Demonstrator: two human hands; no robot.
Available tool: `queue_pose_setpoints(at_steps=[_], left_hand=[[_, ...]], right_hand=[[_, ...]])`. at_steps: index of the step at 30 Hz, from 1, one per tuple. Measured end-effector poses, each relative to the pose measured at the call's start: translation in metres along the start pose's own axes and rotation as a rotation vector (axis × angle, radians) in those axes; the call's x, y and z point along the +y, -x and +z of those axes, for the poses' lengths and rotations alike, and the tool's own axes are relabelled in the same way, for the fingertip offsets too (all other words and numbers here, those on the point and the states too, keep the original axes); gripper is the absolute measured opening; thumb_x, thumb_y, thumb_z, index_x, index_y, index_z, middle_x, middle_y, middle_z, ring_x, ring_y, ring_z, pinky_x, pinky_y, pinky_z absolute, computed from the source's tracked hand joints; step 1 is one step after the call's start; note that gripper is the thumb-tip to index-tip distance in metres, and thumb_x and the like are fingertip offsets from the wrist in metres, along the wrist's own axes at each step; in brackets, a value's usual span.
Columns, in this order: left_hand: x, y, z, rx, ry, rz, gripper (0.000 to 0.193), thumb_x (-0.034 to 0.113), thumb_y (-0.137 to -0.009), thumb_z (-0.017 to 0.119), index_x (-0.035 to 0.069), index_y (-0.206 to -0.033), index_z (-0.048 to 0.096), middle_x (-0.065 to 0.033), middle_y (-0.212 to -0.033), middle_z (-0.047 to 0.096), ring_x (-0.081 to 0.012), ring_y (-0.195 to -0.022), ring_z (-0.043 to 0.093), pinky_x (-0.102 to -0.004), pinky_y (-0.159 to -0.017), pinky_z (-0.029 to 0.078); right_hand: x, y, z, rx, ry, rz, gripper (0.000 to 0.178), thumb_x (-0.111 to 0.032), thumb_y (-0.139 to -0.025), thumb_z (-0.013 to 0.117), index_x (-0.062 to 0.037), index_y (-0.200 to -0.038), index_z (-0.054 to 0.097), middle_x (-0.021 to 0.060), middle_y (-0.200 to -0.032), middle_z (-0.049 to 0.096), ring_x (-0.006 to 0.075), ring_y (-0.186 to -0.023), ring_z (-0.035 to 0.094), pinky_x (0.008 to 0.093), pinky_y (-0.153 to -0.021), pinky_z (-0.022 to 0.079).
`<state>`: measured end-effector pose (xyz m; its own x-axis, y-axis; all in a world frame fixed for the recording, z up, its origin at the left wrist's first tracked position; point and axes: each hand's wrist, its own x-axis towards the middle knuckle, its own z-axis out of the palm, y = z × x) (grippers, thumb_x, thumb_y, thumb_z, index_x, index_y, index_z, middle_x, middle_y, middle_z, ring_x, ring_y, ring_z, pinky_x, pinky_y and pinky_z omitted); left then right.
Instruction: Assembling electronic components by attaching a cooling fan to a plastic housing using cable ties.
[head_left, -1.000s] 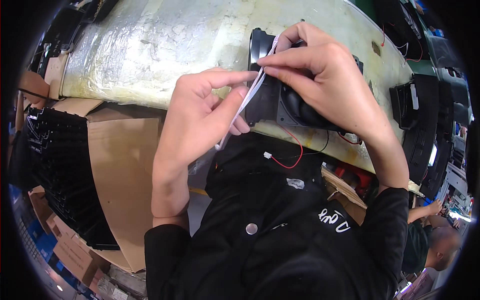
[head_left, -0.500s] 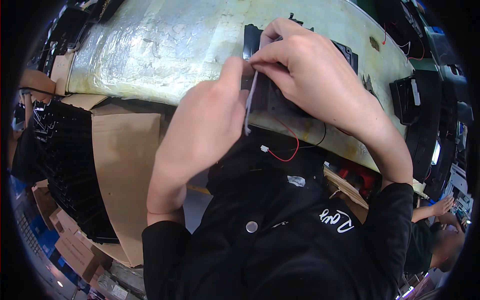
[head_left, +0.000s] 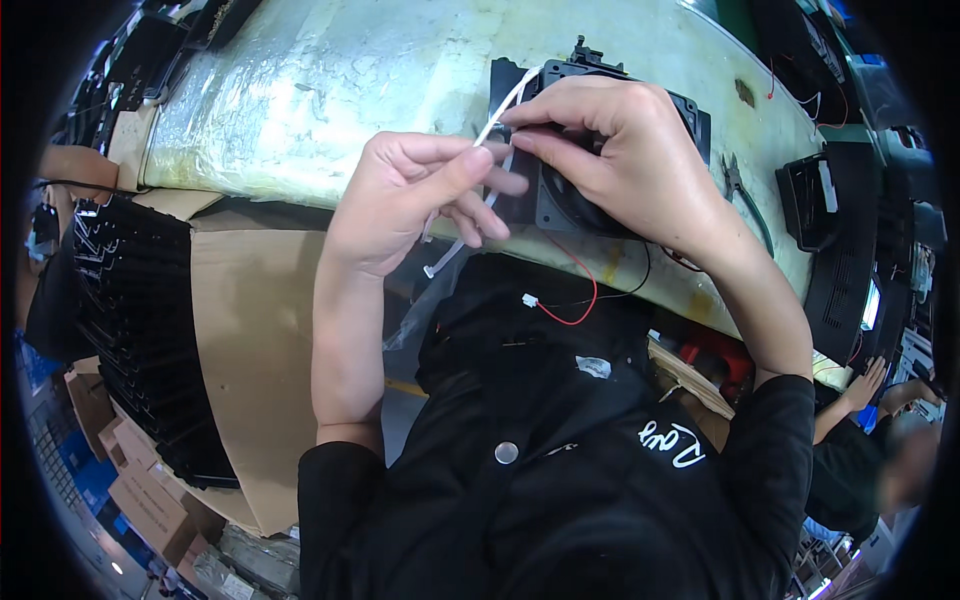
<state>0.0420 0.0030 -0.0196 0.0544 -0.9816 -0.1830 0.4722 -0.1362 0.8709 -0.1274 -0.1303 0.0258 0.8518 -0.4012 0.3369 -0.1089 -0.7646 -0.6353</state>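
A thin white strand (head_left: 498,117), cable-like, runs between my hands, and its lower length ends in a small white tip. My left hand (head_left: 405,200) has the strand between thumb and forefinger, its other fingers loosely spread. My right hand (head_left: 625,150) pinches the strand near its middle, thumb against forefinger. Under the right hand lies a black square housing (head_left: 552,212) with screw holes at its corners; the hand hides much of it. A red wire (head_left: 592,300) with a white plug (head_left: 529,300) hangs from its near side over my dark clothing.
Green-handled pliers (head_left: 738,185) lie right of the housing on the pale worktable (head_left: 300,100). Beyond them is a black casing (head_left: 808,200). A cardboard box (head_left: 255,370) with stacked black parts (head_left: 150,350) stands at left. Another person's hand (head_left: 868,385) shows at right.
My left hand has drawn back leftward and its fingers have spread, exposing more of the white strand. My right hand has moved slightly down and right, uncovering the housing's top edge.
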Motion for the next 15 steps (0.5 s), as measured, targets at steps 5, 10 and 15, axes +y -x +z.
queue_pose_setpoints(at_steps=[5,10,15], left_hand=[[0.000,0.003,0.009,0.131,-0.221,0.079,0.025,0.017,-0.091,0.067,-0.006,-0.102,0.068,-0.0147,-0.080,0.070,-0.0179,-0.057,0.068,-0.0236,-0.047,0.053],[0.006,0.007,0.014,0.093,-0.190,-0.055,0.025,0.016,-0.093,0.064,-0.007,-0.100,0.066,-0.0189,-0.084,0.069,-0.0207,-0.059,0.069,-0.0240,-0.047,0.053],[0.009,0.007,0.011,0.079,0.051,-0.099,0.028,0.019,-0.093,0.064,-0.007,-0.103,0.066,-0.0197,-0.093,0.071,-0.0219,-0.068,0.071,-0.0251,-0.055,0.056]], right_hand=[[-0.010,0.002,0.001,-0.023,-0.094,0.212,0.022,0.000,-0.081,0.068,-0.0036,-0.102,0.071,0.0089,-0.081,0.068,0.0167,-0.067,0.065,0.0260,-0.061,0.051],[-0.003,0.004,0.008,0.063,0.023,-0.011,0.022,0.001,-0.080,0.067,-0.0039,-0.102,0.071,0.0080,-0.079,0.066,0.0168,-0.063,0.062,0.0259,-0.058,0.049],[-0.005,0.000,0.003,-0.054,0.106,-0.044,0.022,0.004,-0.078,0.064,-0.0022,-0.097,0.072,0.0099,-0.080,0.063,0.0232,-0.068,0.062,0.0301,-0.062,0.049]])
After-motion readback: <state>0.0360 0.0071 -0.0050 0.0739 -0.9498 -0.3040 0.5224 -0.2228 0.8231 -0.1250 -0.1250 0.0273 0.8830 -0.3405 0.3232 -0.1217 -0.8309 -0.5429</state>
